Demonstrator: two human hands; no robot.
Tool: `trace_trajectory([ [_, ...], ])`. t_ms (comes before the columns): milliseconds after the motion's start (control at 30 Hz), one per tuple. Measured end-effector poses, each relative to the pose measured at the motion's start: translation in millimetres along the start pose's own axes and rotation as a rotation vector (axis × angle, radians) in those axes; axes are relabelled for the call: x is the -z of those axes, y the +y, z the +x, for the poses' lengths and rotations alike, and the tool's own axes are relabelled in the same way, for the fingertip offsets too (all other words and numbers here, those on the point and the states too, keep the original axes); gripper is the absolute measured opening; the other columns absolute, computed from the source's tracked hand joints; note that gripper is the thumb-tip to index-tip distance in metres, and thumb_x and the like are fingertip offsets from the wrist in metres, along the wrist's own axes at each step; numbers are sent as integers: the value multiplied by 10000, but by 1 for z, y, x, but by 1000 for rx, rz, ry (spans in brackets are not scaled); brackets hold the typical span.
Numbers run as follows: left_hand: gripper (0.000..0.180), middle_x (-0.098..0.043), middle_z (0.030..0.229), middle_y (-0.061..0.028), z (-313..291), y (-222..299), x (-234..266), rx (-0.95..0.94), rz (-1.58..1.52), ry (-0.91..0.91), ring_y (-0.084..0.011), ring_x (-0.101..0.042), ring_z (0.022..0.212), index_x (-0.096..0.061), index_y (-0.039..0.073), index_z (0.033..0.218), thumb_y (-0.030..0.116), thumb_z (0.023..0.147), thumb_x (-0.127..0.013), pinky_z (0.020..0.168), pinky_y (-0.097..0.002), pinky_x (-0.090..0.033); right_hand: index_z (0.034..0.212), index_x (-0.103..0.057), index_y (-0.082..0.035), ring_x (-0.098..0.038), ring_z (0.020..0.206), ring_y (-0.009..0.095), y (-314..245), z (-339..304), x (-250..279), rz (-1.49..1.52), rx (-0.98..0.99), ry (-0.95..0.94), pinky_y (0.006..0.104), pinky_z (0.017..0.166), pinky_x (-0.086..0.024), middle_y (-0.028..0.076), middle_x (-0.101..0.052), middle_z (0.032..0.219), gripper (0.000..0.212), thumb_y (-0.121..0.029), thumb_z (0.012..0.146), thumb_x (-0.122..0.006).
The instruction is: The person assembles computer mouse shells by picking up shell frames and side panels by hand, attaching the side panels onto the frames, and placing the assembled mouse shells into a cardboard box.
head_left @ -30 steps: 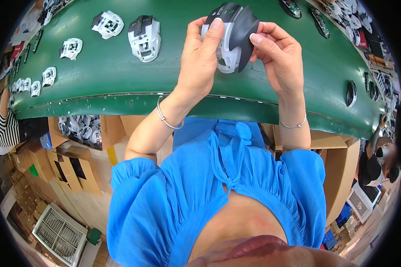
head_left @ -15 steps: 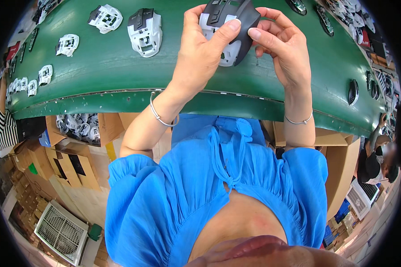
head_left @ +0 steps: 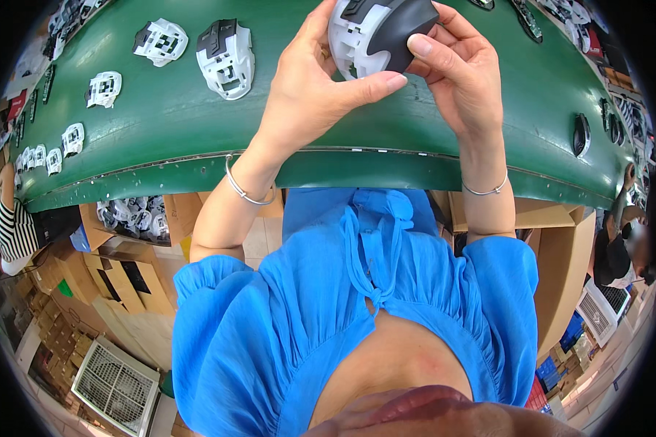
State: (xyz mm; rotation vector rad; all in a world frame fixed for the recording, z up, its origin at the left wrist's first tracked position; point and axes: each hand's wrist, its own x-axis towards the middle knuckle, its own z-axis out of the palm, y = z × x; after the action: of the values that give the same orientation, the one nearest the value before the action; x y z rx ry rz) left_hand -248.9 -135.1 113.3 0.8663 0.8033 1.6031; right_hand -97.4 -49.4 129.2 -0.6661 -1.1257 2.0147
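Note:
Above the green work surface (head_left: 299, 131), both my hands hold a curved black-and-white plastic shell (head_left: 397, 33), shaped like a computer mouse cover. My left hand (head_left: 310, 87) grips its white, slotted side, with the thumb stretched along the lower edge. On the black side, my right hand (head_left: 459, 73) presses the thumb against the smooth surface while its fingers reach behind. The shell's far edge runs near the top of the picture. Left of my hands lies a similar shell (head_left: 226, 62) with a black top, and beyond it another black-and-white shell (head_left: 160, 41).
Several smaller-looking white shells (head_left: 104, 89) lie along the left. A black curved part (head_left: 581, 135) rests at the right. Below the surface's edge stand a carton of white parts (head_left: 135, 217) and an open cardboard box (head_left: 565, 284). Other people (head_left: 14, 226) sit at both ends.
The shell has turned in my hands, showing more of its smooth black side. My left thumb has slid from its top to its lower edge. The view has shifted slightly.

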Motion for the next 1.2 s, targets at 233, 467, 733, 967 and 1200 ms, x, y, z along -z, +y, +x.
trace_trajectory([
  [233,761,-580,1174,-100,1,7,2,-119,510,-10,-145,-564,1055,-418,-46,1310,46,663,-809,928,-283,-449,1188,-518,39,-646,914,180,-4,-4,-6,-148,96,-41,301,812,-544,131,-650,1022,524,90,708,-725],
  [467,805,-613,1098,-160,5,8,8,-391,963,-22,-197,-632,955,-456,-17,1276,156,590,-840,829,-297,-504,1247,-487,25,-605,1003,196,-12,-4,-15,-113,-14,39,310,913,-482,128,-614,1105,696,82,621,-786],
  [733,844,-588,1114,-145,-4,21,8,-44,721,-123,-229,-604,1020,-390,-17,1314,152,614,-831,855,-296,-480,1215,-494,16,-595,983,186,-21,2,-2,-138,-151,-179,298,902,-459,97,-613,1068,774,86,491,-756],
  [967,952,-485,1264,-143,-15,12,19,-147,592,-12,-224,-472,1200,-369,-26,1365,195,599,-889,989,-308,-399,1268,-442,31,-610,1014,263,-10,6,0,145,-83,-179,357,938,-471,156,-610,1090,753,77,554,-675],
  [1200,907,-517,1241,-141,-10,27,16,-192,698,-140,-198,-512,1164,-389,-59,1345,149,609,-877,972,-294,-415,1325,-408,39,-601,1059,280,-20,7,-10,137,-7,-188,366,970,-451,188,-596,1157,839,56,537,-698],
])
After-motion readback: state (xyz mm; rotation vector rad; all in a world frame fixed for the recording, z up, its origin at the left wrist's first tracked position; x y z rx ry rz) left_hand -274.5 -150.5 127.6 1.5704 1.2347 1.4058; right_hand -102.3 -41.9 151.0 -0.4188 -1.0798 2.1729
